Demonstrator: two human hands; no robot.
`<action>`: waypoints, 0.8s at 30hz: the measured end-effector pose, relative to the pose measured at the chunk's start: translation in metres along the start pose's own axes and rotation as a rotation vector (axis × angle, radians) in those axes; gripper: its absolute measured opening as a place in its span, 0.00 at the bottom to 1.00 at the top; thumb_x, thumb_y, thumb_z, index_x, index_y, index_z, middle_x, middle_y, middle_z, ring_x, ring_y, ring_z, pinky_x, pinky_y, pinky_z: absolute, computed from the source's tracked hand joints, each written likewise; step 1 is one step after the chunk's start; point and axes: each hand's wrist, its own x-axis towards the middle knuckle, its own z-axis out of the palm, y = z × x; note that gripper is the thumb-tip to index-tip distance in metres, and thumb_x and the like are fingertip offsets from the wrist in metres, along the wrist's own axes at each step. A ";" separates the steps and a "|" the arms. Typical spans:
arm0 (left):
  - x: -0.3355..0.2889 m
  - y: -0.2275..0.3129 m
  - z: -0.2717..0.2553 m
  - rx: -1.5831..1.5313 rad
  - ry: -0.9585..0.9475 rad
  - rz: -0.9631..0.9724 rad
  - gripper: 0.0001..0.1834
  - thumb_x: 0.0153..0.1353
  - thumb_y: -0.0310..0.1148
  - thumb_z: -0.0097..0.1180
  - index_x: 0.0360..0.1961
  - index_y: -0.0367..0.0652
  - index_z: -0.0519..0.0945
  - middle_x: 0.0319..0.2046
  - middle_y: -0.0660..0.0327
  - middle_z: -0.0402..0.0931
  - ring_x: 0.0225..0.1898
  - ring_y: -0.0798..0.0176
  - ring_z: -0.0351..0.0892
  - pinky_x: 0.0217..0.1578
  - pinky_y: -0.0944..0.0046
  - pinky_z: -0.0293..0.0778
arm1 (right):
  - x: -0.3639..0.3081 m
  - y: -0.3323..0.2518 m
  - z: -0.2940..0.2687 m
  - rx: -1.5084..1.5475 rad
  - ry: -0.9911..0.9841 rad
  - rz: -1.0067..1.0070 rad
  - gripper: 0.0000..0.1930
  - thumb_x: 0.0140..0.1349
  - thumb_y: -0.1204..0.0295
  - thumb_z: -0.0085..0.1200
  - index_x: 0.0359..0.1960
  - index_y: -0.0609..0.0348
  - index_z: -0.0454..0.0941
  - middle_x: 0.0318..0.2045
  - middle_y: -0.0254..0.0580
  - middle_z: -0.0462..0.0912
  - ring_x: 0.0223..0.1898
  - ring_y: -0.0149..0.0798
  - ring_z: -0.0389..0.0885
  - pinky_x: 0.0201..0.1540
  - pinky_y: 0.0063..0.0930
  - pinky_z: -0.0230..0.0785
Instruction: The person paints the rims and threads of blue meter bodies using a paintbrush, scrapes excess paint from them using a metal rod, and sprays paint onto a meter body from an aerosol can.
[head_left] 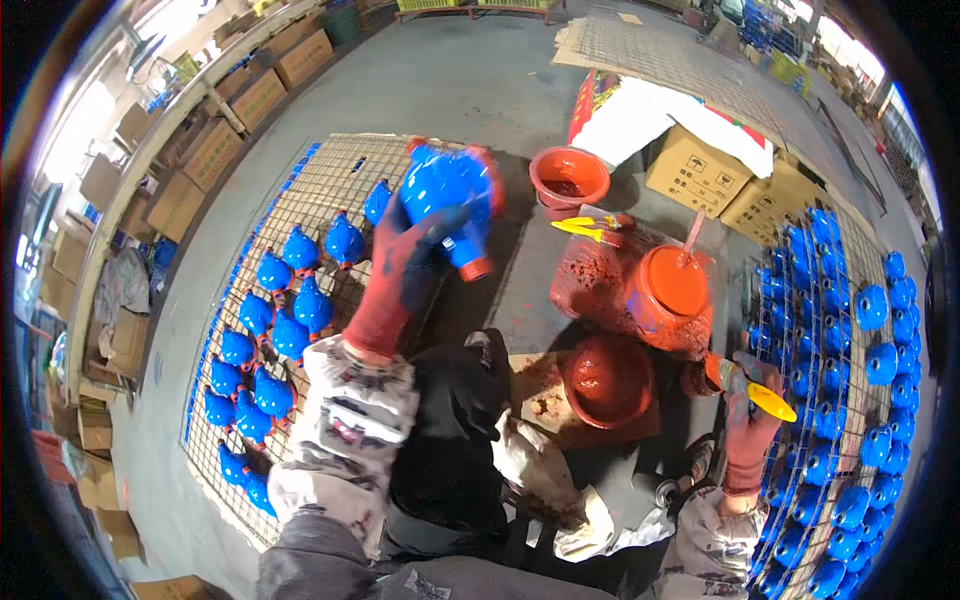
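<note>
My left hand (392,270), in a red and dark stained glove, is closed on a large blue metal casting (432,188) with red-painted ends. It holds the casting up over the edge of the left wire rack, slightly blurred. Low on the right, my gloved right hand (748,430) grips a paintbrush (772,403) with a yellow handle; its bristle end is coated red. Left of the brush, a red bowl (608,382) stands on a stained board. Beyond it sits an open tub of orange-red paint (674,281) with a stick in it.
Several smaller blue castings (290,335) stand on the left wire rack (345,165); many more blue castings (852,507) fill the right rack. Farther off are a red bucket (569,176), another yellow-handled brush (590,226) and cardboard boxes (697,172). Shelving with boxes (180,200) lines the left.
</note>
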 end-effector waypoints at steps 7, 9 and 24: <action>0.020 -0.104 -0.178 0.671 0.090 -0.089 0.32 0.44 0.37 0.73 0.50 0.33 0.76 0.37 0.54 0.80 0.38 0.61 0.79 0.41 0.58 0.76 | 0.015 -0.031 0.000 -0.464 -0.232 -0.070 0.15 0.56 0.58 0.59 0.44 0.43 0.84 0.45 0.39 0.82 0.42 0.48 0.81 0.42 0.43 0.70; 0.021 -0.133 -0.233 1.001 0.154 -0.123 0.30 0.45 0.38 0.71 0.49 0.38 0.76 0.33 0.53 0.79 0.33 0.53 0.77 0.36 0.52 0.73 | 0.013 -0.030 0.000 -0.560 -0.295 -0.163 0.14 0.57 0.58 0.63 0.43 0.46 0.84 0.46 0.41 0.82 0.41 0.46 0.82 0.38 0.39 0.70; 0.082 -0.092 -0.206 0.957 -0.146 -0.027 0.35 0.67 0.48 0.57 0.66 0.34 0.65 0.59 0.43 0.72 0.54 0.52 0.77 0.52 0.55 0.76 | -0.039 -0.004 -0.158 -1.086 0.082 0.111 0.22 0.51 0.72 0.61 0.50 0.41 0.79 0.22 0.42 0.75 0.25 0.47 0.79 0.26 0.43 0.70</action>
